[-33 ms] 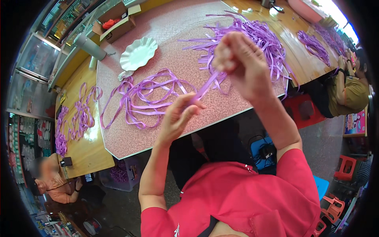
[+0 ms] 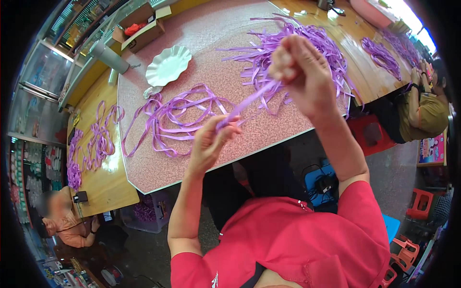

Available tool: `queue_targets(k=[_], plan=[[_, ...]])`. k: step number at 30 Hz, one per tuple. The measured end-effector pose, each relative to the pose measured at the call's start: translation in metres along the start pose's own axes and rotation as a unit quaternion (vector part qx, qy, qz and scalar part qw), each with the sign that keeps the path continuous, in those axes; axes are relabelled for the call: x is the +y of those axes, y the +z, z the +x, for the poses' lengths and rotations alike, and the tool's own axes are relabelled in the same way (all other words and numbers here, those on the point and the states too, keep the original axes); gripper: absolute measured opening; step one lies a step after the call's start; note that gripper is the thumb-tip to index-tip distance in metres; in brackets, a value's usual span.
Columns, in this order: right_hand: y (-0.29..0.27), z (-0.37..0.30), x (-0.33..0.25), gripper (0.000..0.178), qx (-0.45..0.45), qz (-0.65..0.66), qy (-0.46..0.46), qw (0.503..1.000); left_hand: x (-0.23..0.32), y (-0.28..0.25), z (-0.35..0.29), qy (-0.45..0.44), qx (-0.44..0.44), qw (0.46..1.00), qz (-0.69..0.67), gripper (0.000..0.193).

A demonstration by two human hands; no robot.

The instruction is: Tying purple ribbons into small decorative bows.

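Over a speckled pink surface (image 2: 259, 141), a person in a short-sleeved red top (image 2: 288, 233) is holding a flat, glossy purple ribbon (image 2: 251, 101) in midair. The left hand (image 2: 211, 139) is pinching the lower part between thumb and fingers; the right hand (image 2: 302, 67), its fingertips blurring, is gripping it higher up. The 2 hands are standing apart, and the ribbon is slanting between them. Beside the left hand, a loose tangle of purple ribbon loops (image 2: 174, 130) is lying on the surface; behind the right hand, a thick heap of purple ribbon strips (image 2: 329, 50) is spreading. Farther back, a white, scallop-edged dish (image 2: 168, 66) is resting near a grey cylindrical flask (image 2: 109, 55) and an open brown cardboard box (image 2: 146, 40). At the left, more purple ribbon (image 2: 74, 176) is lying on a yellow wooden surface (image 2: 113, 192). At the sides, 2 other people, 1 in orange (image 2: 74, 235) and 1 in olive (image 2: 434, 115), are appearing.
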State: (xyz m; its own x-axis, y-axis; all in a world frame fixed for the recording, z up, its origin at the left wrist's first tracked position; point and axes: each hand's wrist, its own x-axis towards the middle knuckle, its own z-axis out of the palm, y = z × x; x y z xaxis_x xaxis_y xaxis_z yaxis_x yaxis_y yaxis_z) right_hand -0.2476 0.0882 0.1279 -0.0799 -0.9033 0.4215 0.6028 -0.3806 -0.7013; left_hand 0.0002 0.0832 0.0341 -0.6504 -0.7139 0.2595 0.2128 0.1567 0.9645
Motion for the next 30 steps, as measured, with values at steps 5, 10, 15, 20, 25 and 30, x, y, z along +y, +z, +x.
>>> queue_targets(k=[5,10,15,20,25,30], plan=[[-0.058,0.006,-0.022,0.023,0.083,-0.009,0.003,0.997,0.015,-0.043,-0.025,-0.089,0.104,0.990,0.035,0.020],[-0.121,0.017,-0.023,0.022,0.159,-0.144,-0.001,0.977,0.029,-0.075,-0.067,-0.143,0.159,0.974,0.078,0.016],[-0.182,0.026,-0.025,0.024,0.215,-0.292,0.036,0.931,0.027,-0.095,-0.097,-0.147,0.256,0.951,0.087,0.014],[-0.205,0.034,-0.031,0.023,0.285,-0.639,-0.065,0.711,0.019,-0.087,-0.095,-0.150,0.280,0.945,0.072,0.013],[-0.081,0.008,0.033,0.028,-0.014,-0.675,-0.223,0.703,0.024,-0.048,-0.067,-0.154,0.234,0.960,0.018,0.012],[0.027,-0.056,0.093,0.026,-0.197,-0.494,-0.075,0.844,0.035,-0.021,-0.044,-0.156,0.176,0.972,-0.013,0.016]])
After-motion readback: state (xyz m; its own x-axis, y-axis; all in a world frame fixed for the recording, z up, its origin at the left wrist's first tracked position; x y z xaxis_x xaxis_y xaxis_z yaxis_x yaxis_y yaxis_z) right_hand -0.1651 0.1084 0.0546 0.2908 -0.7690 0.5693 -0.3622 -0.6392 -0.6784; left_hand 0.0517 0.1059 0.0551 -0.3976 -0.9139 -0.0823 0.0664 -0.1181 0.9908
